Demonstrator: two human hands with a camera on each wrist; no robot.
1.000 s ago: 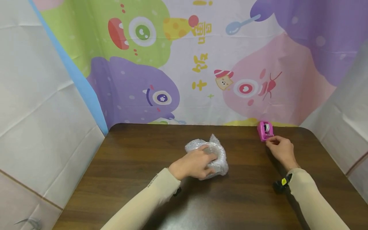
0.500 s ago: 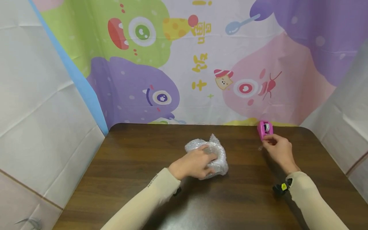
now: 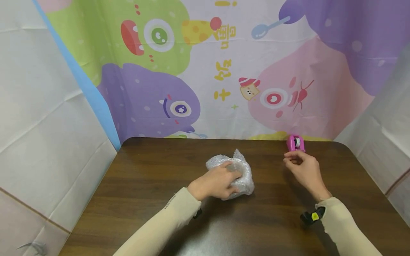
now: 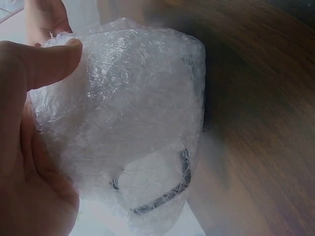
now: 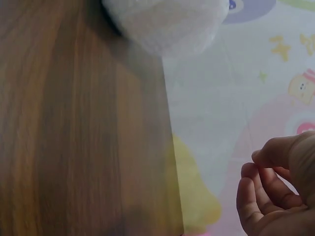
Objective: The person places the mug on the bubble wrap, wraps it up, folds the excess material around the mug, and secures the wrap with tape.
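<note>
My left hand [image 3: 215,180] grips a bubble-wrapped bundle [image 3: 246,177] standing on the table. In the left wrist view, the thumb presses the bubble wrap [image 4: 133,103] from above while the fingers lie around its side. Through the wrap shows something white with a dark curved band [image 4: 165,197], perhaps a cup's handle; its kind is unclear. To the right, my right hand [image 3: 305,170] is in the air with thumb and forefinger pinched together on a short piece of clear tape, hardly visible now. Just behind that hand sits a pink tape dispenser [image 3: 295,143] with a white roll.
The dark wooden table [image 3: 144,206] reaches back to a printed cartoon curtain [image 3: 224,117]. White cloth walls [image 3: 48,106] stand on both sides. A dark strap with a camera [image 3: 312,216] sits on the right wrist.
My right hand has pulled away from the tape dispenser, leftward and slightly nearer, drawing off a short piece of tape. The left hand and the bundle have stayed put.
</note>
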